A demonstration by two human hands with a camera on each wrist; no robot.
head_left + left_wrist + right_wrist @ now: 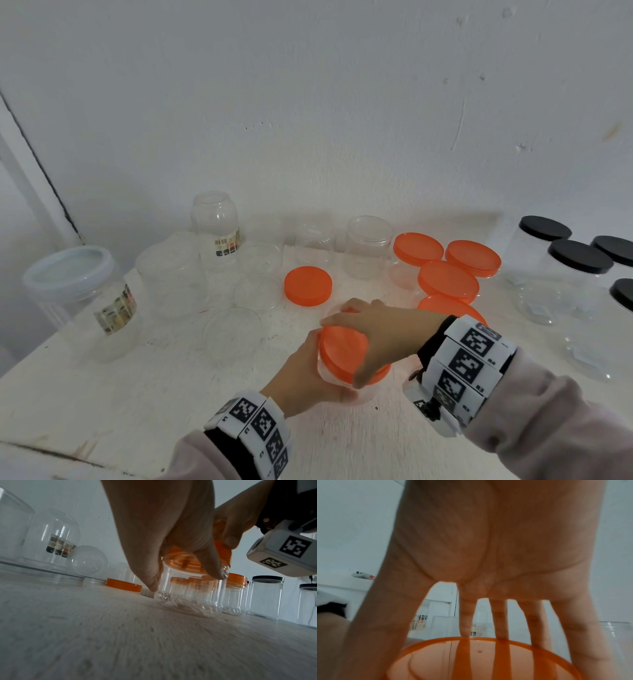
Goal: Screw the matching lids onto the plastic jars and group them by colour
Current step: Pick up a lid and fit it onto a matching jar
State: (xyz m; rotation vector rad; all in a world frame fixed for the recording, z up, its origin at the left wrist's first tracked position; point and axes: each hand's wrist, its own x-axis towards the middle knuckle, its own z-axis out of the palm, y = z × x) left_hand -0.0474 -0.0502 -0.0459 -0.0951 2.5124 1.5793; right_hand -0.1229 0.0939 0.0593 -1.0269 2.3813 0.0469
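A clear plastic jar (334,380) sits with its base on the white table (171,394) near the front centre, and an orange lid (342,356) rests on its mouth. My left hand (299,371) grips the jar's side from the left, thumb and fingers curled round it. My right hand (375,329) lies over the lid from the right, fingers spread and gripping its rim. The left wrist view shows the jar (188,592) under the lid (181,561), with my left fingers (150,577) down its wall. In the right wrist view my fingertips (465,628) reach the lid's (479,660) far edge.
A loose orange lid (307,286) lies behind my hands. Orange-lidded jars (448,277) cluster at the right, black-lidded jars (579,260) further right. Open clear jars (368,246) line the wall. A white-lidded jar (75,284) and clear lids (233,329) sit at the left.
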